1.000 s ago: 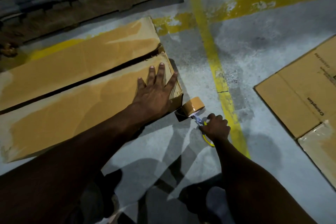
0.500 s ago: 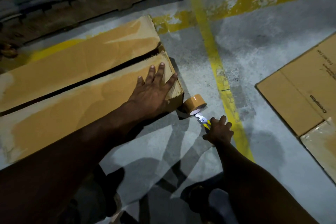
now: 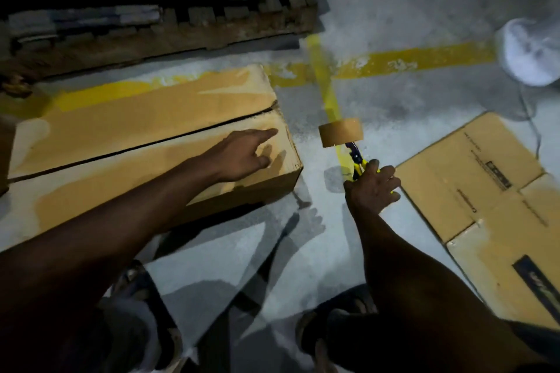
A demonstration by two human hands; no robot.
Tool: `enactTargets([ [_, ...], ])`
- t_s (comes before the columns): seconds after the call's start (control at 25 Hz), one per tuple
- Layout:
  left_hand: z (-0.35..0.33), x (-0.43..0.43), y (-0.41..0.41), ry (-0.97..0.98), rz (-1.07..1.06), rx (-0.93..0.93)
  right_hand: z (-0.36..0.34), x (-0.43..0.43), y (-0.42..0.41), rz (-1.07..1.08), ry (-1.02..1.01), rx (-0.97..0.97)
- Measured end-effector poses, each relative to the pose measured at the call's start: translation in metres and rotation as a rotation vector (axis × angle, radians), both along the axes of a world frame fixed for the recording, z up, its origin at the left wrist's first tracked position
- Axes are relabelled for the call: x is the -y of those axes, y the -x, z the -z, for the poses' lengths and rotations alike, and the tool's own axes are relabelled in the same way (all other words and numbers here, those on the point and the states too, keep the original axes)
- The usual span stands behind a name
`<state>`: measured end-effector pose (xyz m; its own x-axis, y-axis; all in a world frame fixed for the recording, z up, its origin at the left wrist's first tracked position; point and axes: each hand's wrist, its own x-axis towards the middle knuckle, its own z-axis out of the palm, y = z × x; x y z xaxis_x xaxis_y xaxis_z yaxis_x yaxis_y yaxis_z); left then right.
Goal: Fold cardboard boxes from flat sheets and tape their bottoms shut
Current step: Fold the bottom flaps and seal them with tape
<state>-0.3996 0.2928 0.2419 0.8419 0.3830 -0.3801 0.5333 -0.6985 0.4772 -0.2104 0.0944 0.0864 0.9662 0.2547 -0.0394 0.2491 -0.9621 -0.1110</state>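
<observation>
Cardboard box (image 3: 145, 142): lies long on the floor with its flaps up. A dark seam (image 3: 145, 147) gapes between them.
Left fingers (image 3: 266, 132): straight, loosely spread and holding nothing, above the near flap at the box's right end. I cannot tell whether they press or hover.
Right fingers (image 3: 388, 182): curled round the yellow handle of the tape dispenser (image 3: 354, 157).
Tape roll (image 3: 341, 132): in the air just off the box's right end, apart from the cardboard.
Risk, flaps: if the left hand (image 3: 242, 154) bears no weight, the flaps probably spring up and the seam widens under the tape.
Risk, tape: a start off the seam line would likely leave the strip crooked or wrinkled, and the loose end may stick to itself.
Risk, surroundings: the flat sheet (image 3: 472, 191) lies right of the box, beside the right hand (image 3: 372, 191), so a backswing could snag it.
</observation>
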Motion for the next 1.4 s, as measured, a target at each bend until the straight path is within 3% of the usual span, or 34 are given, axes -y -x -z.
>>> enactTargets([
  [0.24, -0.065, 0.023, 0.020, 0.129, -0.239, 0.268, -0.121, -0.033, 0.069, -0.201, -0.059, 0.074],
  [0.48, -0.138, 0.015, 0.097, 0.044, -0.458, 0.438, -0.196, -0.059, 0.148, -0.476, -0.202, 0.132],
  [0.68, -0.156, 0.008, 0.131, 0.127, -0.404, 0.548, -0.227, -0.074, 0.132, -0.784, -0.369, -0.077],
  [0.76, -0.142, -0.002, 0.142, 0.147, -0.432, 0.559, -0.238, -0.087, 0.124, -0.892, -0.410, -0.249],
  [0.92, -0.126, -0.022, 0.174, 0.050, -0.572, 0.523, -0.258, -0.133, 0.153, -1.029, -0.284, -0.447],
  [1.04, -0.125, -0.048, 0.208, 0.196, -0.680, 0.544, -0.265, -0.166, 0.195, -1.157, -0.253, -0.419],
  [1.12, -0.118, -0.066, 0.230, 0.123, -0.752, 0.506, -0.265, -0.182, 0.218, -1.195, -0.217, -0.385],
  [1.28, -0.106, -0.086, 0.257, 0.086, -0.857, 0.448, -0.260, -0.206, 0.244, -1.263, -0.107, -0.110],
  [1.4, -0.094, -0.093, 0.265, 0.149, -0.913, 0.462, -0.248, -0.225, 0.263, -1.246, -0.091, -0.224],
])
